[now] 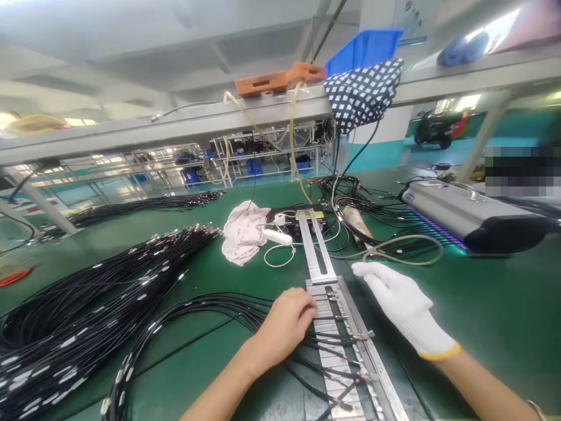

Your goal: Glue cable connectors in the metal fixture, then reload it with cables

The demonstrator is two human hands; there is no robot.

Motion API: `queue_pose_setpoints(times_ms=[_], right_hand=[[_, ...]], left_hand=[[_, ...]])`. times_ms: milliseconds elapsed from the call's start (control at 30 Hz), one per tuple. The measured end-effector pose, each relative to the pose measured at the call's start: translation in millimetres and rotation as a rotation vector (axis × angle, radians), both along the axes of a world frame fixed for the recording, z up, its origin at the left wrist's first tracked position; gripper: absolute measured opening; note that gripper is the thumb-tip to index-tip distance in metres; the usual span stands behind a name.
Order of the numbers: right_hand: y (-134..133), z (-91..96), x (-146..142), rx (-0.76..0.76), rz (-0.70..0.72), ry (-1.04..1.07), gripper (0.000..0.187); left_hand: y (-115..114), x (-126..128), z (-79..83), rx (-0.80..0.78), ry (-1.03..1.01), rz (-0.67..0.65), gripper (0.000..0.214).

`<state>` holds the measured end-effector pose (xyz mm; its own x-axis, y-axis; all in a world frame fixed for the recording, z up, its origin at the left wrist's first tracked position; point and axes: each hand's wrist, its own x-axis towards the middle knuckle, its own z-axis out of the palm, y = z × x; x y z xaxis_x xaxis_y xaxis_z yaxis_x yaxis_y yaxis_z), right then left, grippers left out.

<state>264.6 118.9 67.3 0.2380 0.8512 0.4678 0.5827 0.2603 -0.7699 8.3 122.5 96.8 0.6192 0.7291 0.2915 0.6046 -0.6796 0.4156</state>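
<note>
My bare left hand (287, 321) rests on a bundle of thin black cables (210, 310), its fingers curled and pressing cable ends against the slotted metal fixture (346, 345) on the green table. Several cable tips with metal connectors lie across the fixture's slots. My right hand (405, 307), in a white glove with a yellow cuff, hovers just right of the fixture with fingers stretched out, holding nothing.
A large heap of black cables (87, 304) fills the left of the green table (482, 304). Behind the fixture lie a white cloth (243, 234), a metal bar (316, 245), more coiled cables (363, 199) and a grey lamp unit (464, 213). An overhead shelf holds a blue bin (363, 49).
</note>
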Motion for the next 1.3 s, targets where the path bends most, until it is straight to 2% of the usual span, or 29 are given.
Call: queue_pose_setpoints(times_ms=[100,167,267,367,600,833,967,1133,1300], right_hand=[[-1.8,8.0,-4.7,-0.099,0.024,0.017,0.035],[0.8,5.7,-8.4,-0.112,0.034,0.007,0.035],[5.4,-2.6,-9.9,-0.120,0.039,0.016,0.033],[6.8,-9.1,-8.3,-0.124,0.052,0.028,0.032],[5.3,-7.3,-3.2,-0.091,0.043,0.050,0.035],[-3.1,15.0,3.5,-0.162,0.139,-0.052,0.050],[-13.8,25.5,0.8,-0.207,0.128,-0.109,0.051],[-21.2,32.1,-6.0,-0.296,0.281,-0.160,0.051],[-22.5,34.5,-11.9,-0.317,0.417,0.018,0.055]], left_hand=[[-4.6,-3.8,10.7,-0.203,0.031,-0.034,0.007],[-3.6,-6.1,12.5,-0.311,0.048,-0.017,0.008],[0.4,-8.5,8.6,-0.373,0.045,0.006,0.010],[3.4,-10.0,3.1,-0.432,-0.004,0.031,0.003],[4.4,-6.4,1.3,-0.349,-0.167,0.065,0.015],[3.5,1.8,-0.4,-0.262,-0.277,0.109,0.025],[1.8,4.0,-0.5,-0.220,-0.297,0.138,0.026],[0.3,5.4,-0.2,-0.175,-0.306,0.126,0.026],[2.8,3.7,-1.7,-0.242,-0.363,0.121,0.026]])
